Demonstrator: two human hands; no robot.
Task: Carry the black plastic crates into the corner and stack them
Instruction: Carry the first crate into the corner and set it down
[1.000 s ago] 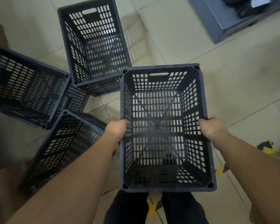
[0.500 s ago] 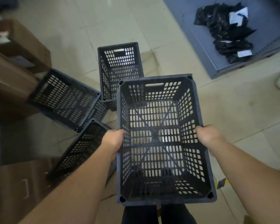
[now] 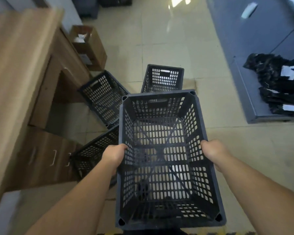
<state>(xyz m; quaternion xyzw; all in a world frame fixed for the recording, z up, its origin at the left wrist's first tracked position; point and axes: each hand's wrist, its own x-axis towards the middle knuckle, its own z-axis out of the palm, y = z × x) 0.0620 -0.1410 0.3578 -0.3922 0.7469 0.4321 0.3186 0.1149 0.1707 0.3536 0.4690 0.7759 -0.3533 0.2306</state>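
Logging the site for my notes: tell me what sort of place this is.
Probably an office back room or stockroom: tiled floor, a wooden desk with drawers, black crates on the floor, and bagged goods on a grey platform.

- Both forearms are bare from the bottom edge of the picture up to the wrists; no sleeve, cuff or hem shows on either one.
- The left hand (image 3: 115, 154) wears no glove, and no ring, watch or strap shows at its wrist.
- The right hand (image 3: 212, 152) is likewise ungloved, with nothing worn at the wrist.
- The fingers of both hands are mostly hidden, so only the backs of the hands and the knuckles show.
- At the bottom edge, between the arms, there is a small dark patch of clothing (image 3: 153, 232), too little to tell what garment it is.
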